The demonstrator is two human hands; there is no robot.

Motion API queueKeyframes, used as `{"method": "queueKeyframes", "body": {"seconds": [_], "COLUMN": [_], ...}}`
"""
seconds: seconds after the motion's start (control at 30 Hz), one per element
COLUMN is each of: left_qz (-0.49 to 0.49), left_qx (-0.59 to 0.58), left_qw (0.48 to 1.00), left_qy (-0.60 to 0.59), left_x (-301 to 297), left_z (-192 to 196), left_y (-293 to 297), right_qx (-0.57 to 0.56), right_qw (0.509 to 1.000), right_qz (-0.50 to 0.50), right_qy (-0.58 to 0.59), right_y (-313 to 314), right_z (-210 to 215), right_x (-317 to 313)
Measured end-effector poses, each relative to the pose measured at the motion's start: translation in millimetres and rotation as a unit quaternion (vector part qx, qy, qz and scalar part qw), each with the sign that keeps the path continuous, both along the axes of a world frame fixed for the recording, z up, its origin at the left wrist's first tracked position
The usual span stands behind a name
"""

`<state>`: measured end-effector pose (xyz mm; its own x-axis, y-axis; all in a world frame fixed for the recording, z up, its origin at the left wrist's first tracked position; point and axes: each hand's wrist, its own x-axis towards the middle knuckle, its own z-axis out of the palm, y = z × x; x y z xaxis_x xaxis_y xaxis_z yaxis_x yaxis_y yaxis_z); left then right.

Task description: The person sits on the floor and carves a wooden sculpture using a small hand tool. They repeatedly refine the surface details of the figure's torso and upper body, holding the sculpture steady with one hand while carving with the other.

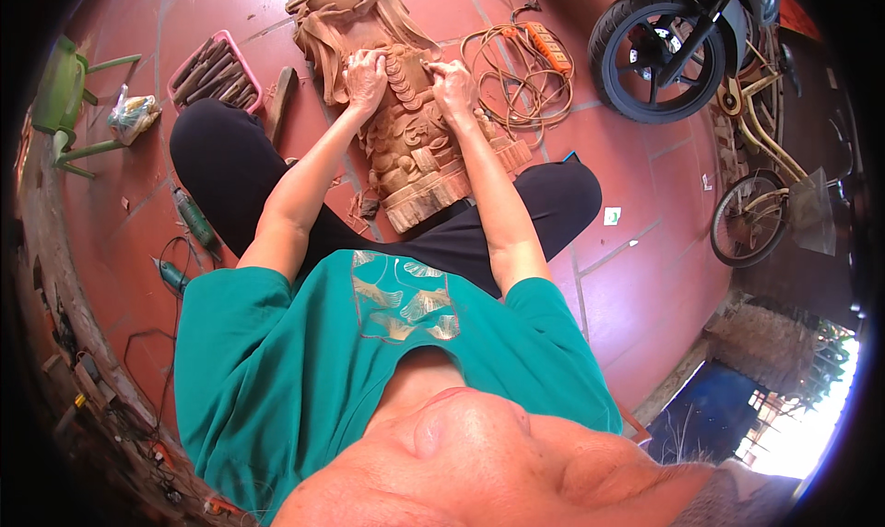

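A carved wooden statue (415, 144) of reddish-brown wood lies on the floor in front of me, its flat base toward my crossed legs. My left hand (366, 82) rests on the carving's left side, fingers bent and pressed together; what they may hold is hidden. Across a raised row of scalloped carving, my right hand (454, 91) has its fingers closed in a pinch at the right side. A small dark bit shows at those fingertips, too small to name. Both forearms reach over the statue's lower part.
Left of the statue are a pink basket (255, 82) of carving tools, a wooden mallet-like piece (282, 103), a plastic bag (134, 114), a green chair (61, 103) and a green power tool (194, 218). Rightward lie an orange power strip (548, 47) with coiled cord, a motorbike wheel (656, 55) and a bicycle (751, 215).
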<state>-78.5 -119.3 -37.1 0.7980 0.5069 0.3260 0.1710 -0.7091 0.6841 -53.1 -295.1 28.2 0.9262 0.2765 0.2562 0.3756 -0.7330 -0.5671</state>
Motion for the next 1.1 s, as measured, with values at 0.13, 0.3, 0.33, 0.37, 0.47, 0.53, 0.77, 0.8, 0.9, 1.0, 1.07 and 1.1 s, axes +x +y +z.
{"method": "queueKeyframes", "body": {"seconds": [0.13,0.3,0.33,0.37,0.47,0.53,0.77,0.8,0.9,1.0,1.07,1.1], "left_qz": [0.025,0.04,0.045,0.047,0.053,0.056,0.069,0.07,0.071,0.072,0.079,0.082], "left_qx": [0.053,0.094,0.102,0.099,0.1,0.103,0.125,0.133,0.117,0.114,0.111,0.107], "left_qw": [0.998,0.995,0.994,0.994,0.993,0.993,0.989,0.988,0.989,0.99,0.99,0.99], "left_qy": [-0.013,-0.013,-0.01,-0.016,-0.027,-0.017,-0.032,-0.028,-0.05,-0.047,-0.044,-0.046], "left_x": [-1.2,-2.4,-1.1,-0.3,-0.8,-2.7,-4.2,-5.4,-3.4,-0.5,1.8,3.8], "left_z": [-0.7,1.2,0.9,0.4,-1.9,-3.2,1.7,3.2,0.1,1.6,-4.0,-6.6], "left_y": [-12.1,-21.9,-20.7,-21.5,-20.1,-19.2,-23.1,-25.6,-23.8,-26.0,-22.1,-19.8], "right_qx": [-0.058,-0.048,-0.052,-0.057,-0.072,-0.087,-0.029,-0.029,-0.037,-0.054,-0.058,-0.06], "right_qw": [0.994,0.996,0.996,0.997,0.997,0.995,0.999,0.999,0.999,0.998,0.998,0.998], "right_qz": [0.021,0.02,0.02,0.022,0.037,0.054,0.028,0.013,0.006,0.012,0.02,0.025], "right_qy": [-0.088,-0.067,-0.067,-0.051,-0.012,0.002,-0.03,-0.032,-0.019,-0.007,0.025,0.015], "right_y": [3.7,3.3,7.5,7.3,7.7,5.8,8.6,9.5,16.3,7.6,8.5,8.8], "right_z": [-13.5,-25.8,-23.8,-22.8,-9.5,-1.3,-18.9,-23.4,-15.1,-11.1,-3.9,-0.2], "right_x": [-0.1,25.8,31.6,32.1,24.5,12.4,18.2,25.2,28.1,21.0,1.5,-5.8]}}
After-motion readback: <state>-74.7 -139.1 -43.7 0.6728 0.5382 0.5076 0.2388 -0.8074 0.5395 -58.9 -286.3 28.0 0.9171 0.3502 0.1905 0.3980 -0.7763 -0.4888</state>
